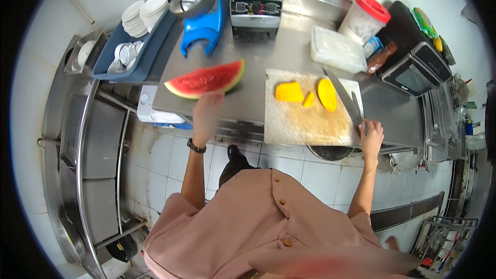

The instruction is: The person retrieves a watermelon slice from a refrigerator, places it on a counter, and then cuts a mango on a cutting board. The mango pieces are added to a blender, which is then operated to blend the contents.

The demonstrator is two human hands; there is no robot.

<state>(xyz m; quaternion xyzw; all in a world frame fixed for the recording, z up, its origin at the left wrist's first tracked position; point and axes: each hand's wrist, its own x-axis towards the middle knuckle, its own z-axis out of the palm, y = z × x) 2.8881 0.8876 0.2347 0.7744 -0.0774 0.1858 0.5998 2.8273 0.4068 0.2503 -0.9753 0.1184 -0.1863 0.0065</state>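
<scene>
A wedge of watermelon (211,76) with red flesh and green rind lies on the steel worktop to the left. My left hand (208,114), blurred, is at the wedge's near rind edge; whether its fingers grip the rind I cannot tell. On the right, a worn white cutting board (310,128) carries two larger pieces of peeled mango (289,92) and a small sliver (308,100). A long kitchen knife (343,93) lies slanted across the board's right side, blade pointing away from me. My right hand (372,135) closes around its handle end at the near right corner, hiding the handle.
Behind the wedge stands a blue machine (203,19) beside a blender base (256,7). A lidded plastic box (337,48), a red-lidded tub (364,17), a brown bottle (381,58) and a black appliance (414,69) line the right. A blue-grey bin (149,60) at left holds stacked dishes.
</scene>
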